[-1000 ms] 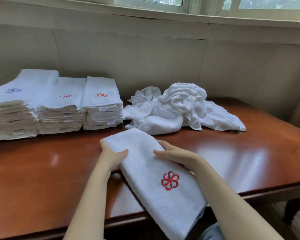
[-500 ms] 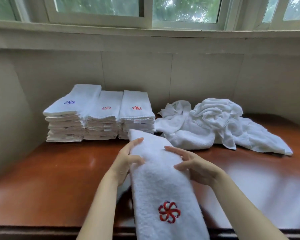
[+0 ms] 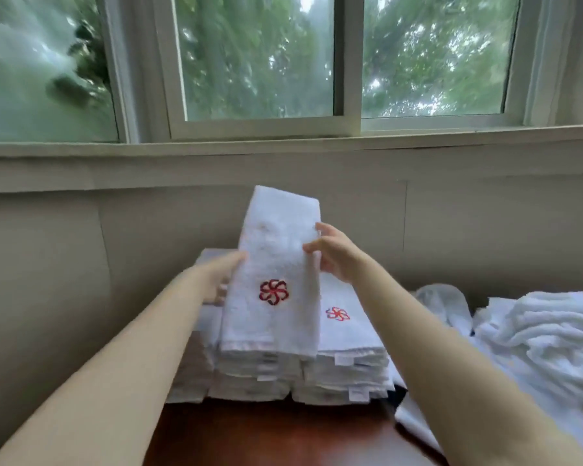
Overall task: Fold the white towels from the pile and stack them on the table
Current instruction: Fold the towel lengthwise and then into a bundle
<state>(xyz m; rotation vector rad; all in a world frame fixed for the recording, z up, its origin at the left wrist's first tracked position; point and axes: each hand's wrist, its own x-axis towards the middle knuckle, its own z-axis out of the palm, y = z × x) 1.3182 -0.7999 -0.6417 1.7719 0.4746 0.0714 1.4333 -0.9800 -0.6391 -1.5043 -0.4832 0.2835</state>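
A: Where's the folded towel (image 3: 276,264)?
B: Held over the stacks (image 3: 347,348) at the tabletop's (image 3: 266,432) far edge (red emblem facing us).
A: Fingers?
B: Left hand (image 3: 223,277) and right hand (image 3: 334,253) each clamp a long edge. The loose pile (image 3: 535,331) lies right.

I count 2 hands, a left hand (image 3: 223,280) and a right hand (image 3: 330,253); 1 folded towel (image 3: 276,250); 3 stacks, a left stack (image 3: 191,375), a middle stack (image 3: 256,375) and a right stack (image 3: 347,358); 1 loose pile (image 3: 535,338); 1 table (image 3: 283,435).
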